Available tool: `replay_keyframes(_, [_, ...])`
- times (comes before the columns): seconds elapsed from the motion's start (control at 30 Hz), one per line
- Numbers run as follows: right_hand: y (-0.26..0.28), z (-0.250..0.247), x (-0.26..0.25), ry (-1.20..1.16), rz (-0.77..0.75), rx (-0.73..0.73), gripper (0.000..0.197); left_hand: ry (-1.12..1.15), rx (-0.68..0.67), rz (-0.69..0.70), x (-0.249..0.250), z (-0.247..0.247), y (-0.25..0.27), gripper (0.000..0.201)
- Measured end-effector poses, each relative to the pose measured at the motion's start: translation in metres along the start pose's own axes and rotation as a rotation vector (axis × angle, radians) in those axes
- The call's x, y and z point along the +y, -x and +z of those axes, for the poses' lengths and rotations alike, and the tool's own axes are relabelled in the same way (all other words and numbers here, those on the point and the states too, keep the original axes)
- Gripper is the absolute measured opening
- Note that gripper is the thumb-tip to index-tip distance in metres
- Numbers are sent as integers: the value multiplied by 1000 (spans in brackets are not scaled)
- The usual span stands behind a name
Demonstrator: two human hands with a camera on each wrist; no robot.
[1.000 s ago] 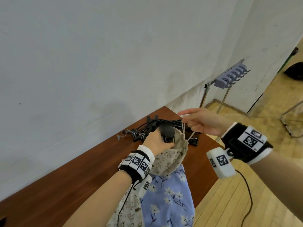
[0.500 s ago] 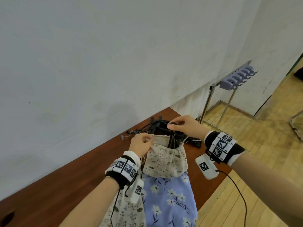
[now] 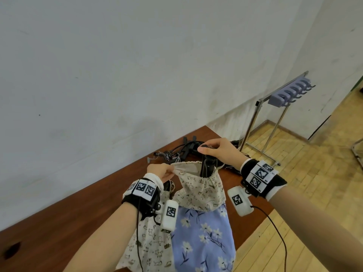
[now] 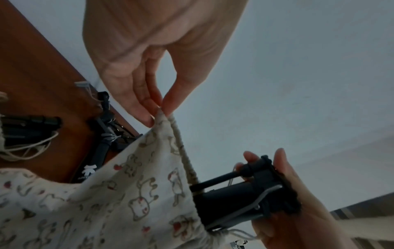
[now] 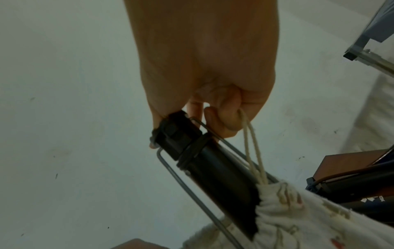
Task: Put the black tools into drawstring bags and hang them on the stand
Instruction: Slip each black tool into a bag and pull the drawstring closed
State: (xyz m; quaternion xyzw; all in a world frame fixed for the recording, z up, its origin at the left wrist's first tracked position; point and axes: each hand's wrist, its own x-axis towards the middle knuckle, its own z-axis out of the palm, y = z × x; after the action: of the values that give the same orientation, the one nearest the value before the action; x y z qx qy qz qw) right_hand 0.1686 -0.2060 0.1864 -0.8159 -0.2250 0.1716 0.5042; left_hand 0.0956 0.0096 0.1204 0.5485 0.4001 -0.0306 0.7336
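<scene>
A cream drawstring bag (image 3: 198,190) printed with small animals hangs above the brown table (image 3: 78,209). My left hand (image 3: 160,171) pinches the left rim of the bag's mouth (image 4: 162,116). A black tool (image 3: 208,165) with a wire loop stands half inside the bag (image 5: 287,210), its top end sticking out (image 4: 251,190). My right hand (image 3: 218,152) grips the top of the tool (image 5: 177,133) and also holds the bag's cream cords (image 5: 251,143) under curled fingers.
More black tools and cables (image 3: 182,152) lie piled at the table's far end. A blue flowered bag (image 3: 204,236) and another cream printed bag (image 3: 149,250) lie on the table near me. A metal stand (image 3: 253,122) with purple hooks (image 3: 288,91) rises to the right on the wooden floor.
A second ago my left hand held the tool at the bag's mouth and my right hand held the cords. Now the left pinches the rim and the right grips the tool's top.
</scene>
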Motion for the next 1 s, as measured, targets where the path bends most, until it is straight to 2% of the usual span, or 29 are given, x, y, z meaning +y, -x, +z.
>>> replay_keyframes(0.1, [-2,-1,3,3,-17,12,23,-64,-62,89,6,-4,3,16])
replay_keyframes(0.17, [-3,2,3,7,-18,5,26,-15,-162,121,10,-4,8,18])
replay_keyframes(0.3, [-3,4,4,-5,-31,63,26,208,-447,89,33,1,35,20])
replay_keyframes(0.37, [-5,4,6,19,-46,97,29,310,-538,105,55,4,57,22])
replay_keyframes(0.43, [-8,7,6,82,-54,76,35,273,-564,170,75,11,79,23])
replay_keyframes(0.5, [-9,12,4,148,-59,45,42,132,-581,287,89,20,100,22])
replay_keyframes(0.6, [-8,12,0,166,-59,50,37,-61,-655,452,97,31,123,19])
replay_keyframes(0.7, [-2,3,2,134,-23,60,32,-41,-753,508,97,31,130,14])
replay_keyframes(0.8, [4,2,3,175,15,78,56,55,-737,521,88,31,116,17])
replay_keyframes(0.87, [4,8,-1,255,21,88,49,85,-684,543,78,32,99,28])
replay_keyframes(0.93, [3,13,-8,279,25,109,39,-34,-663,580,65,33,85,41])
replay_keyframes(1.0, [4,15,-14,151,39,85,26,-177,-691,603,48,34,75,47])
